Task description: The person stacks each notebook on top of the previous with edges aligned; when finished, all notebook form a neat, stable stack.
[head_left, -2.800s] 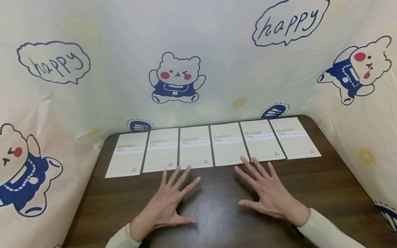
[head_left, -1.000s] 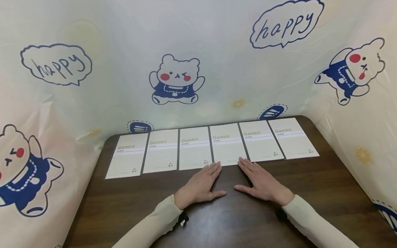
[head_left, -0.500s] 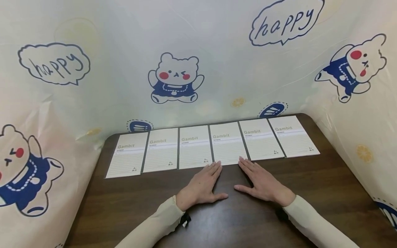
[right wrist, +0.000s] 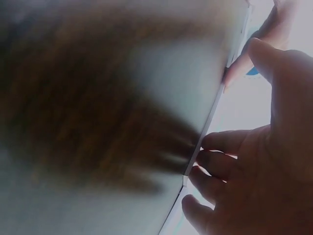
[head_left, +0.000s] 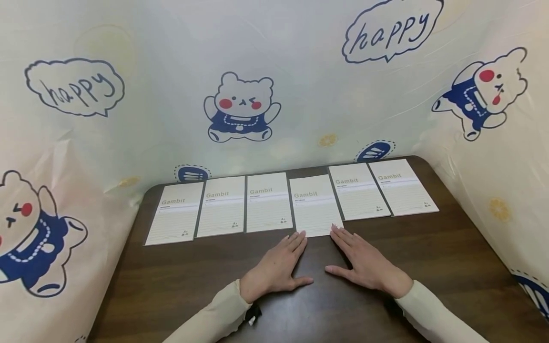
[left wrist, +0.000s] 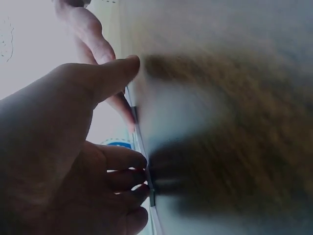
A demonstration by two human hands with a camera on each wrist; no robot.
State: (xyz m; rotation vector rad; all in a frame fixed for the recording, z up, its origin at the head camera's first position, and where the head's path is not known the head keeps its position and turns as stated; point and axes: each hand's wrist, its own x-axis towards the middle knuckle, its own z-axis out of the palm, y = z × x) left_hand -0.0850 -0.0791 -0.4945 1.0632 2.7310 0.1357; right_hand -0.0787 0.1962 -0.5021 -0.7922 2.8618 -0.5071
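Observation:
Several white Gambit notebooks lie flat in a row along the far side of the table. One notebook [head_left: 315, 202], fourth from the left, sits a little nearer to me than its neighbours. My left hand [head_left: 276, 264] has its fingertips at that notebook's near left corner, its thumb spread out over the table. At the near right corner, my right hand [head_left: 364, 262] rests straight fingertips on the cover, thumb also apart. In the left wrist view the fingers [left wrist: 124, 159] meet the notebook's thin edge. The right wrist view shows the other fingers [right wrist: 215, 161] at that edge too.
Three notebooks stand to the left, the nearest being the third notebook [head_left: 269, 202]; to the right are the fifth notebook [head_left: 359, 193] and the sixth notebook [head_left: 403, 188]. The dark wooden table [head_left: 193, 281] meets a printed curtain [head_left: 171, 128] behind and at both sides.
Both hands came together from a wider spread to the fourth notebook's near edge. Over the last half second, that notebook slid slightly toward me out of line, with both hands moving back alongside it.

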